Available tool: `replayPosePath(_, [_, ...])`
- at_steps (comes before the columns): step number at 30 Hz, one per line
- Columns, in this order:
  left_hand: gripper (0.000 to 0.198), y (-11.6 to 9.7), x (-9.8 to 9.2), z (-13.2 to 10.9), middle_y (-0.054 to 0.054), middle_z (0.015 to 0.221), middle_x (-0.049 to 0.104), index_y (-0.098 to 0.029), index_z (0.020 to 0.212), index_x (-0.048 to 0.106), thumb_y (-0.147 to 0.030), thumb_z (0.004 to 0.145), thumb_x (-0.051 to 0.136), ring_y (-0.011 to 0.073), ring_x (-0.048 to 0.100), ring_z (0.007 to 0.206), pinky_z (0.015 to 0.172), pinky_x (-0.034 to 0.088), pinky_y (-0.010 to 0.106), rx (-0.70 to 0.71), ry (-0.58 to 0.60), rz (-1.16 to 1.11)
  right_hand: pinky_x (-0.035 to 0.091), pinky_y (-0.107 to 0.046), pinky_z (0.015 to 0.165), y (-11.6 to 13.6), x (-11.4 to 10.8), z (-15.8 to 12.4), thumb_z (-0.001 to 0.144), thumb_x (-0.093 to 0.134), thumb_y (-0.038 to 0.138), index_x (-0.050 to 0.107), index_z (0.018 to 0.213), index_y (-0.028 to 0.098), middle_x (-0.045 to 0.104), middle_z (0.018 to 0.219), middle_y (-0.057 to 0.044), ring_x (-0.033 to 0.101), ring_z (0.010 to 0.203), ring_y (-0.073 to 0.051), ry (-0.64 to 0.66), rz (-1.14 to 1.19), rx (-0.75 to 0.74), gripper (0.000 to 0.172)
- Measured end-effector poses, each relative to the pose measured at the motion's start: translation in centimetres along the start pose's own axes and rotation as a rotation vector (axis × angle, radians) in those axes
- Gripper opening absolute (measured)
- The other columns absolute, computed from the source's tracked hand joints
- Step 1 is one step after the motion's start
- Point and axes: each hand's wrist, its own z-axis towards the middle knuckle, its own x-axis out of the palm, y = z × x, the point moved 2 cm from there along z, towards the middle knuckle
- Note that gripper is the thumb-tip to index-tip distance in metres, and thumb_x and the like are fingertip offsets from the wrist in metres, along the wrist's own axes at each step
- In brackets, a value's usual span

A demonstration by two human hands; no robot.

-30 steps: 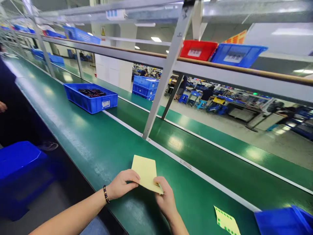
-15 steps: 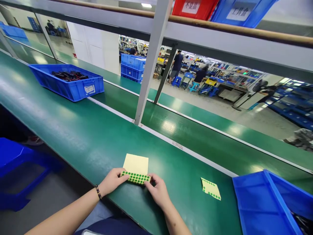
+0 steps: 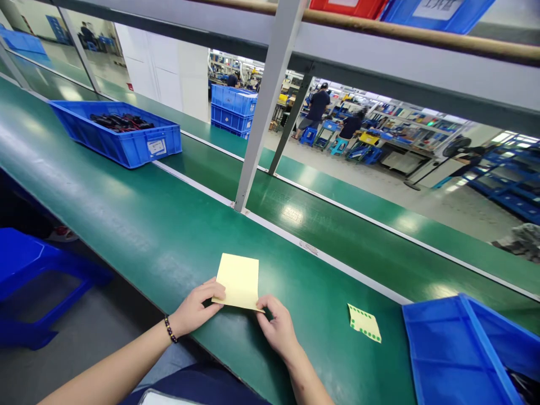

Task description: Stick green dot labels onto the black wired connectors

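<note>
A pale yellow sheet [image 3: 238,280] lies on the green table [image 3: 139,225] near its front edge, plain side up. My left hand [image 3: 194,308] pinches the sheet's near left corner; a bead bracelet is on that wrist. My right hand [image 3: 276,329] pinches the near right corner. A second, smaller yellow sheet [image 3: 364,322] with green dots along its edges lies flat to the right, apart from both hands.
A blue bin [image 3: 459,360] stands at the right front. Another blue bin [image 3: 120,135] with dark parts sits far left on the table. A grey upright post [image 3: 264,107] rises behind the sheet. A blue stool [image 3: 25,270] stands below left. People work in the background.
The row of green dots seen along the sheet's near edge half a second ago is now hidden; the sheet shows only its plain side. Both hands stay at its near corners.
</note>
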Motion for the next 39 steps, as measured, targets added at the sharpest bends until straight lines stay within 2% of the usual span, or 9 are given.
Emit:
replayPosePath(2, [0.015, -0.1, -0.3, -0.3, 0.003, 0.089, 0.062, -0.019, 0.082, 0.061, -0.017, 0.082, 0.046, 0.015, 0.053, 0.096, 0.105, 0.023, 0.045, 0.131, 0.016, 0.16, 0.041, -0.028, 0.068, -0.2, 0.0, -0.3, 0.071, 0.043, 0.008, 0.049, 0.076, 0.019, 0.056, 0.078, -0.004, 0.05, 0.074, -0.016, 0.025, -0.094, -0.098, 0.014])
replayPosePath(5, [0.019, 0.2, -0.2, -0.8, 0.005, 0.093, 0.061, -0.019, 0.082, 0.061, -0.014, 0.083, 0.043, 0.0166, 0.051, 0.102, 0.101, 0.033, 0.042, 0.22, 0.07, 0.314, 0.04, -0.03, 0.068, -0.4, 0.4, -0.8, 0.071, 0.042, 0.007, 0.049, 0.077, 0.019, 0.056, 0.08, -0.005, 0.049, 0.076, -0.017, 0.1, -0.226, -0.165, 0.015])
replayPosePath(9, [0.016, 0.4, 0.3, -1.6, 0.006, 0.096, 0.06, -0.018, 0.083, 0.06, -0.016, 0.082, 0.045, 0.0195, 0.049, 0.107, 0.093, 0.043, 0.035, 0.233, 0.132, 0.365, 0.038, -0.03, 0.068, 0.0, 1.2, -1.4, 0.08, 0.045, 0.017, 0.049, 0.078, 0.018, 0.054, 0.079, -0.005, 0.048, 0.077, -0.017, 0.212, -0.322, -0.187, 0.005])
replayPosePath(17, [0.013, 0.0, 0.7, -2.1, 0.005, 0.095, 0.059, -0.018, 0.079, 0.056, -0.018, 0.084, 0.045, 0.0196, 0.045, 0.112, 0.099, 0.037, 0.036, 0.212, 0.207, 0.368, 0.037, -0.03, 0.068, 0.2, 1.5, -1.4, 0.085, 0.041, 0.019, 0.051, 0.076, 0.019, 0.055, 0.077, -0.005, 0.049, 0.076, -0.017, 0.226, -0.317, -0.176, 0.014])
replayPosePath(24, [0.008, -1.4, 1.8, -0.4, 0.003, 0.08, 0.059, -0.018, 0.079, 0.058, -0.023, 0.079, 0.052, 0.0177, 0.053, 0.082, 0.076, 0.042, 0.03, 0.029, 0.181, 0.315, 0.04, -0.025, 0.064, 1.0, 1.0, -0.2, 0.081, 0.049, 0.019, 0.054, 0.071, 0.019, 0.057, 0.07, 0.0, 0.051, 0.068, -0.013, 0.17, -0.084, 0.064, 0.011])
replayPosePath(27, [0.015, -2.8, 2.1, 0.8, 0.001, 0.073, 0.06, -0.018, 0.073, 0.059, -0.022, 0.082, 0.047, 0.0144, 0.053, 0.073, 0.069, 0.039, 0.025, -0.052, 0.204, 0.247, 0.041, -0.024, 0.065, 1.7, 0.6, 0.6, 0.079, 0.051, 0.02, 0.056, 0.081, 0.019, 0.059, 0.073, 0.0, 0.053, 0.068, -0.013, 0.123, 0.012, 0.115, 0.005])
replayPosePath(31, [0.019, -4.1, 1.5, 2.0, -0.001, 0.07, 0.06, -0.017, 0.068, 0.06, -0.023, 0.081, 0.047, 0.0119, 0.053, 0.067, 0.062, 0.036, 0.021, -0.209, 0.192, 0.094, 0.044, -0.025, 0.069, 2.4, -0.7, 1.3, 0.077, 0.053, 0.019, 0.049, 0.102, 0.019, 0.061, 0.078, -0.001, 0.054, 0.07, -0.012, -0.016, 0.132, 0.114, 0.025])
replayPosePath(35, [0.021, -4.2, 1.1, 2.3, -0.001, 0.067, 0.059, -0.016, 0.066, 0.06, -0.028, 0.078, 0.049, 0.0118, 0.051, 0.063, 0.057, 0.034, 0.02, -0.338, 0.187, -0.025, 0.045, -0.024, 0.065, 3.0, -1.7, 1.7, 0.079, 0.05, 0.021, 0.054, 0.083, 0.018, 0.059, 0.071, 0.0, 0.054, 0.066, -0.012, -0.103, 0.102, 0.071, 0.007])
replayPosePath(39, [0.022, -4.0, 1.2, 2.4, -0.001, 0.067, 0.059, -0.015, 0.068, 0.061, -0.03, 0.078, 0.049, 0.012, 0.05, 0.063, 0.057, 0.035, 0.02, -0.364, 0.175, -0.075, 0.045, -0.024, 0.064, 3.4, -2.0, 1.9, 0.078, 0.052, 0.02, 0.059, 0.08, 0.018, 0.062, 0.07, 0.0, 0.057, 0.065, -0.012, -0.13, 0.05, 0.049, 0.008])
